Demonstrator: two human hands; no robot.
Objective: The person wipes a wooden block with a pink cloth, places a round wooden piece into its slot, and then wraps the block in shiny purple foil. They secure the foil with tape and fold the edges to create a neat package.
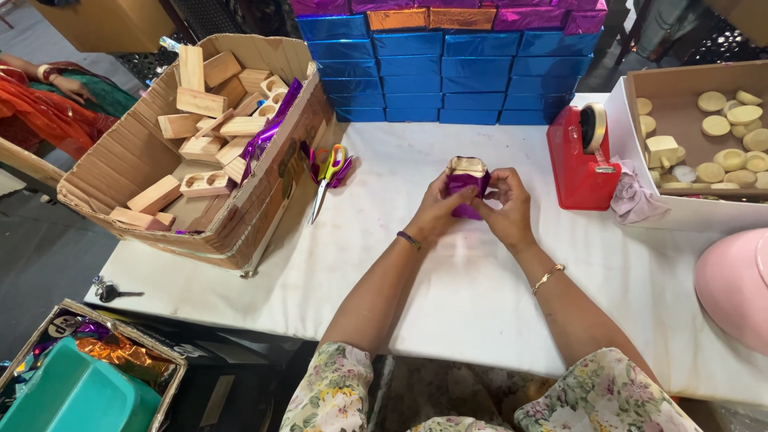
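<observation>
Both my hands meet at the middle of the white table (448, 280). Between them stands a wooden block half wrapped in shiny purple foil (468, 182), its bare wooden top showing. My left hand (436, 210) grips the block's left side, and my right hand (506, 206) holds its right side with the fingers pinching the foil. Scissors with yellow-green and pink handles (327, 178) lie to the left of my hands. A red tape dispenser (582, 158) stands to the right.
A cardboard box of bare wooden blocks (200, 128) sits at the left. Stacked blue, purple and orange foil-wrapped boxes (448, 72) line the back. A box of round wooden discs (704, 136), a pink cloth (634, 197), a pink round object (736, 280), keys (108, 292) and another person (48, 100) are around.
</observation>
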